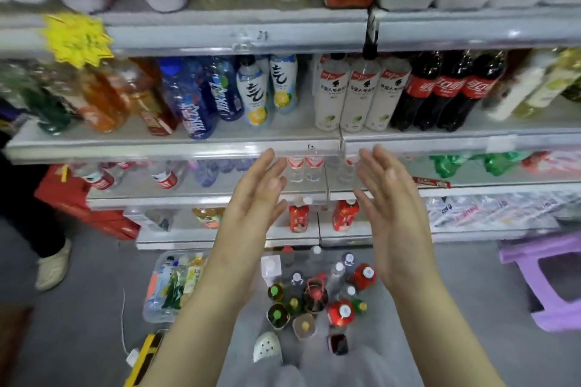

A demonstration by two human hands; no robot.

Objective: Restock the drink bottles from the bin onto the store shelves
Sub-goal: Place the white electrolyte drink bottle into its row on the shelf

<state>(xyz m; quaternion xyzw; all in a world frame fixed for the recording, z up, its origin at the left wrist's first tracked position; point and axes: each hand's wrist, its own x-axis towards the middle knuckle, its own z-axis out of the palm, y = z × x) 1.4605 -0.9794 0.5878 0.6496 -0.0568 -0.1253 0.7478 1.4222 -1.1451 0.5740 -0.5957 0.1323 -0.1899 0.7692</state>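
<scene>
The left hand and the right hand are raised in front of the shelf, palms facing each other, fingers straight and relaxed, holding nothing. The clear bin sits on the floor beside the left forearm and contains drink bottles. Upright bottles stand on the floor between the forearms.

Shelves ahead, stock on the floor below.
Bin lies on the floor before the lowest shelf, left of a cluster of standing bottles; stool far right. Left hand and right hand are up, apart, in front of the middle shelf edge, above the cluster. Cola bottles stand on that shelf, right of centre.
</scene>
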